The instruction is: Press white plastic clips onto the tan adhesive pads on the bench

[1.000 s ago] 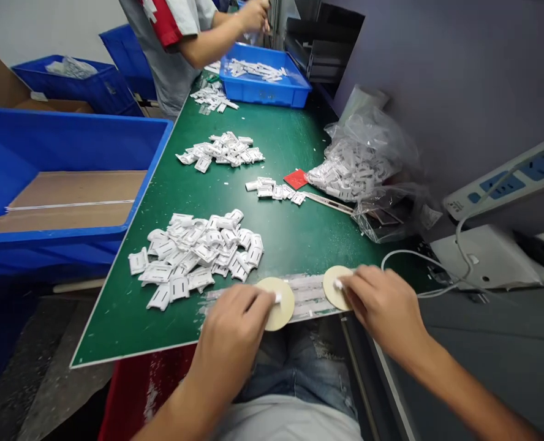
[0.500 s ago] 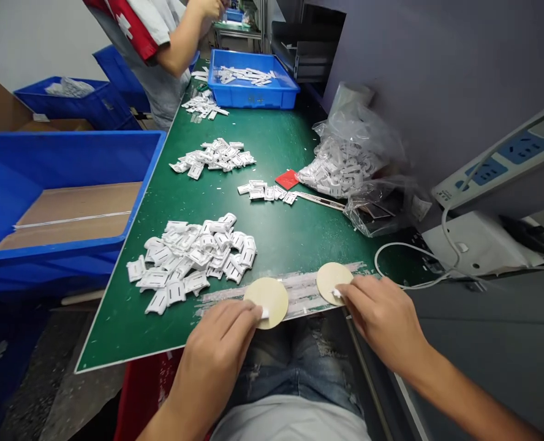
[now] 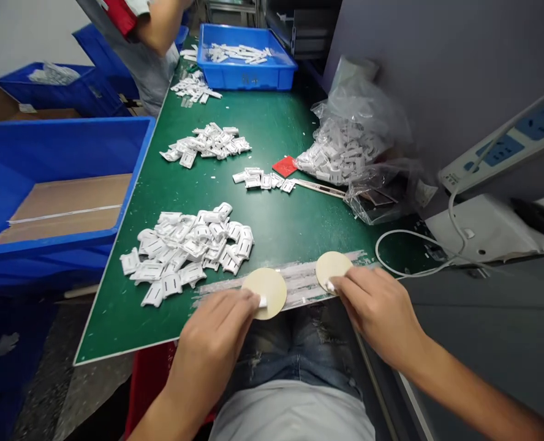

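Note:
My left hand (image 3: 221,324) pinches a small white plastic piece (image 3: 263,302) against a round cream disc (image 3: 272,286) at the table's front edge. To the right, my right hand (image 3: 377,306) holds another small white piece (image 3: 330,285) between thumb and fingers, over a second cream disc (image 3: 332,266). Both discs lie on a strip of worn, whitish tape (image 3: 299,283). My fingers cover most of each piece, so their shape is hard to make out. A heap of white slotted plastic parts (image 3: 189,245) lies just beyond my left hand.
Further back on the green table (image 3: 281,226) are more white parts (image 3: 212,144), a red square (image 3: 284,166), a utility knife (image 3: 320,187) and a clear bag of parts (image 3: 340,147). A blue tray (image 3: 249,78) stands behind. Blue bin (image 3: 60,242) left; white cable (image 3: 386,236) right; another person's arm (image 3: 162,27) at the back.
The camera view has tipped slightly, so the table appears higher up. Both hands remain at the discs; the right-hand piece now sits nearer its disc's lower left edge.

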The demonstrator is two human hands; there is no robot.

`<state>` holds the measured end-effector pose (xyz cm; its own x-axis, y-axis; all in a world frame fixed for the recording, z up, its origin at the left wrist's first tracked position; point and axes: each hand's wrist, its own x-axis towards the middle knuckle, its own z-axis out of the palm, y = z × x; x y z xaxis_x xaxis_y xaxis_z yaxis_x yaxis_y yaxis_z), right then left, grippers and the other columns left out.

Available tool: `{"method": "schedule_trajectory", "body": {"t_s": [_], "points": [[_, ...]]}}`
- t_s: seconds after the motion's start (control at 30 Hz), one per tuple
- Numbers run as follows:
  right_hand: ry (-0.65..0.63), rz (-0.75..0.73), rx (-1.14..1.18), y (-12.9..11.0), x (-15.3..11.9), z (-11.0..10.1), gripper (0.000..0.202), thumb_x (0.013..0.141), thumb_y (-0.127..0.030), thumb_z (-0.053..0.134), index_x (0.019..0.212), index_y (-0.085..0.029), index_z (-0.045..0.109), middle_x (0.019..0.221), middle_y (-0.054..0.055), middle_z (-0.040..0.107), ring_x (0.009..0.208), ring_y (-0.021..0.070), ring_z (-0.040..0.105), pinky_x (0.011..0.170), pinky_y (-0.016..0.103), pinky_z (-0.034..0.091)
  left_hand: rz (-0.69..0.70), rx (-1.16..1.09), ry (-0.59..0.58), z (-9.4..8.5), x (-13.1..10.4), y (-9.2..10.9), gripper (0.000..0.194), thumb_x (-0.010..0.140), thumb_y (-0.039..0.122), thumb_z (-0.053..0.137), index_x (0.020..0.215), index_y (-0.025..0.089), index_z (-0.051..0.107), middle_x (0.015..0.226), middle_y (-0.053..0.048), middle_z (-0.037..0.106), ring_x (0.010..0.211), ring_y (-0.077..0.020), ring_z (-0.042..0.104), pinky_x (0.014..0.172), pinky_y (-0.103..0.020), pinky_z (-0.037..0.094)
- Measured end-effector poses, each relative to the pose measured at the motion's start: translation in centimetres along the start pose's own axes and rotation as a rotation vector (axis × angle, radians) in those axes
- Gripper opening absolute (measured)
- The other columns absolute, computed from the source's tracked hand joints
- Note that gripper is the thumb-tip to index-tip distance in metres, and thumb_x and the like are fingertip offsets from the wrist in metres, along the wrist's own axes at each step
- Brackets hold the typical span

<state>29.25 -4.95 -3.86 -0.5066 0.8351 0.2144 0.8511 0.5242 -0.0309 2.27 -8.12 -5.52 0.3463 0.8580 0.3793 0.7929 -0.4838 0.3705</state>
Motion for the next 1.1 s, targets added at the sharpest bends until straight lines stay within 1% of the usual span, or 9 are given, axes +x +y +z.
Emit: {"method": "schedule_trajectory", "body": {"t_s": [0.13, 0.4, 0.5, 0.6, 0.7, 0.8, 0.87, 0.97, 1.1], "points": [[0.009, 0.01, -0.025, -0.1, 0.3, 0.1, 0.025, 0.097, -0.019, 0.048, 0.082, -0.02, 0.068, 0.072, 0.005, 0.056, 0.067, 0.019, 0.043, 0.063, 0.035, 0.022, -0.001, 0.011, 0.035, 0.0, 0.0, 0.0, 0.016, 0.097, 0.019, 0.048, 0.092, 0.02, 0.064, 0.087, -0.005, 0.072, 0.081, -0.0192, 0.064, 0.074, -0.031, 0.049], [0.081, -0.081, -0.138, -0.2, 0.6, 0.2, 0.024, 0.098, -0.018, 0.049, 0.084, -0.019, 0.069, 0.067, 0.003, 0.056, 0.063, 0.0178, 0.041, 0.062, 0.036, 0.023, 0.072, 0.058, 0.091, 1.1, 0.0, -0.4, 0.017, 0.095, 0.014, 0.05, 0.101, 0.018, 0.066, 0.1, -0.009, 0.074, 0.093, -0.0221, 0.066, 0.086, -0.035, 0.051], [0.153, -0.148, -0.167, -0.5, -0.5, -0.1, 0.02, 0.097, -0.014, 0.051, 0.093, -0.016, 0.07, 0.067, 0.003, 0.059, 0.062, 0.0167, 0.041, 0.061, 0.035, 0.025, 0.073, 0.053, 0.008, 0.7, -2.5, -0.7, 0.025, 0.095, 0.012, 0.05, 0.112, 0.02, 0.066, 0.11, -0.009, 0.073, 0.104, -0.0235, 0.066, 0.094, -0.038, 0.05], [0.189, -0.221, -0.101, -0.7, -2.6, -0.3, 0.015, 0.094, -0.01, 0.057, 0.104, -0.013, 0.068, 0.074, 0.004, 0.066, 0.064, 0.0157, 0.048, 0.061, 0.035, 0.028, 0.227, -0.047, -0.059, -0.8, -6.6, -0.9, 0.03, 0.095, 0.012, 0.05, 0.119, 0.021, 0.065, 0.115, -0.008, 0.072, 0.109, -0.0233, 0.065, 0.098, -0.039, 0.049], [0.24, -0.137, -0.065, 0.0, -3.9, 0.5, 0.018, 0.091, -0.012, 0.064, 0.108, -0.015, 0.067, 0.086, 0.006, 0.071, 0.072, 0.0163, 0.056, 0.064, 0.034, 0.032, 0.139, -0.114, 0.025, -2.1, -8.4, -0.7, 0.033, 0.088, 0.004, 0.059, 0.119, 0.015, 0.065, 0.113, -0.011, 0.071, 0.11, -0.0237, 0.063, 0.097, -0.039, 0.05], [0.264, -0.019, -0.076, 1.1, -3.4, 1.7, 0.019, 0.09, -0.016, 0.066, 0.109, -0.018, 0.068, 0.088, 0.005, 0.072, 0.075, 0.0169, 0.059, 0.066, 0.034, 0.033, 0.055, -0.155, 0.223, -2.0, -6.4, -0.1, 0.031, 0.081, -0.005, 0.064, 0.107, 0.011, 0.066, 0.1, -0.01, 0.07, 0.099, -0.019, 0.064, 0.09, -0.032, 0.052], [0.239, -0.016, -0.083, 1.6, -2.6, 2.1, 0.018, 0.091, -0.016, 0.065, 0.108, -0.018, 0.069, 0.087, 0.005, 0.071, 0.075, 0.0174, 0.06, 0.066, 0.034, 0.033, 0.048, -0.147, 0.271, -1.3, -4.1, 0.4, 0.026, 0.082, -0.005, 0.063, 0.103, 0.011, 0.065, 0.097, -0.009, 0.07, 0.096, -0.0183, 0.064, 0.087, -0.031, 0.052], [0.212, -0.04, -0.095, 1.5, -1.7, 2.0, 0.013, 0.092, -0.016, 0.064, 0.103, -0.016, 0.07, 0.082, 0.005, 0.07, 0.072, 0.0172, 0.058, 0.064, 0.034, 0.031, -0.011, -0.102, 0.215, 0.1, -1.5, 0.8, 0.021, 0.086, 0.0, 0.061, 0.103, 0.013, 0.064, 0.097, -0.009, 0.069, 0.094, -0.02, 0.062, 0.085, -0.034, 0.051], [0.175, -0.071, -0.136, 1.2, -1.4, 1.4, 0.011, 0.094, -0.017, 0.06, 0.1, -0.016, 0.07, 0.077, 0.004, 0.068, 0.067, 0.0161, 0.053, 0.063, 0.034, 0.03, -0.061, -0.039, 0.112, 1.1, -0.8, 0.6, 0.016, 0.089, 0.007, 0.06, 0.102, 0.016, 0.065, 0.093, -0.007, 0.068, 0.089, -0.0213, 0.061, 0.081, -0.035, 0.049]]}}
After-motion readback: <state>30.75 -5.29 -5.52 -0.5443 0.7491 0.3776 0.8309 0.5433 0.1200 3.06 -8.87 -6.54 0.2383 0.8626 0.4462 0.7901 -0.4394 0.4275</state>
